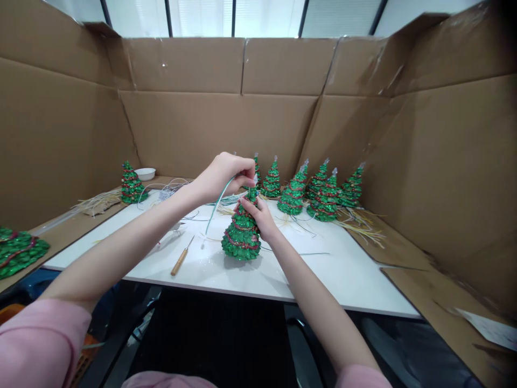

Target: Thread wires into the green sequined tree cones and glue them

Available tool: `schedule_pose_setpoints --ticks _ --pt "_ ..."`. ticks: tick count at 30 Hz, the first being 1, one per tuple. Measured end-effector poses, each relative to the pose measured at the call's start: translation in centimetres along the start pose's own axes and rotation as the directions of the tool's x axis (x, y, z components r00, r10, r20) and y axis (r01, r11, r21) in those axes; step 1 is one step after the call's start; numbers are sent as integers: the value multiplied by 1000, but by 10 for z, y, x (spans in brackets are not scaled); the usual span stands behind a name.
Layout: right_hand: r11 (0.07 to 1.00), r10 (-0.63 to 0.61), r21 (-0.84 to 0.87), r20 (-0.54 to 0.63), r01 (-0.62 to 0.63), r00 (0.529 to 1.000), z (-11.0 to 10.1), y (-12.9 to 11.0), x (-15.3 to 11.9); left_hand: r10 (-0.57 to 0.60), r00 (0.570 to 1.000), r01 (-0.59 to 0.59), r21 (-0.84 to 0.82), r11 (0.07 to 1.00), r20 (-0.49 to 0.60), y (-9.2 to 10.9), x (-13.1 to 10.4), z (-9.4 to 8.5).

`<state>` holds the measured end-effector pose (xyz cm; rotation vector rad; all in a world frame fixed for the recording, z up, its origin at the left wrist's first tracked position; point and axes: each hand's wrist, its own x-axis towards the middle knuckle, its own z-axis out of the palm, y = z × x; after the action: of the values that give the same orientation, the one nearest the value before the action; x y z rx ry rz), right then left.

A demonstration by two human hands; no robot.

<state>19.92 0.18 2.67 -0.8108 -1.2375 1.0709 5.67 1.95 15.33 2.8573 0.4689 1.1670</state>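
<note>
A small green Christmas tree (pixel 241 238) with red garland stands on the white table in front of me. My right hand (pixel 260 214) is closed around its upper part, thumb and fingers on either side. Just above, my left hand (pixel 230 173) pinches at the tree's tip, where a small clear piece (pixel 256 180) shows by the fingertips. A thin green wire (pixel 218 203) loops down from my left fingers toward the table. Exactly what lies between those fingertips is partly hidden. A wooden-handled awl (pixel 181 258) rests left of the tree.
Several similar trees (pixel 291 195) with clear tips stand at the back right, another tree (pixel 131 186) at the back left. Loose wires (pixel 361 229) spread near them. A white bowl (pixel 145 173) sits behind. Cardboard walls (pixel 218 118) enclose the white table (pixel 323 280).
</note>
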Motion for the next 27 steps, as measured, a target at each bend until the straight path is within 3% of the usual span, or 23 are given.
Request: schedule_pose_setpoints --ticks 4,7,12,17,19,24,27 --pt "999 -8 35 -5 8 1000 -1 -1 -1 30 986 -42 68 997 166 3 2 9" --pt "999 -11 53 -12 12 1000 -2 -1 0 7 980 -20 63 998 197 1 0 17" --pt "996 -3 85 -28 6 1000 -6 -3 1 -11 989 17 -39 999 150 -3 -7 16" --pt "993 18 116 -28 -14 999 -6 -5 0 -36 996 21 -172 985 -84 3 -18 4" --pt "992 23 122 -19 -21 1000 -6 -5 0 -55 993 37 -171 985 -100 4 -17 4" --pt "991 30 130 -9 -28 1000 -4 -3 -3 -47 994 63 -159 985 100 -5 -9 19" --pt "989 45 138 -6 -44 999 -3 -2 -3 -52 990 76 -184 980 131 -12 -8 25"
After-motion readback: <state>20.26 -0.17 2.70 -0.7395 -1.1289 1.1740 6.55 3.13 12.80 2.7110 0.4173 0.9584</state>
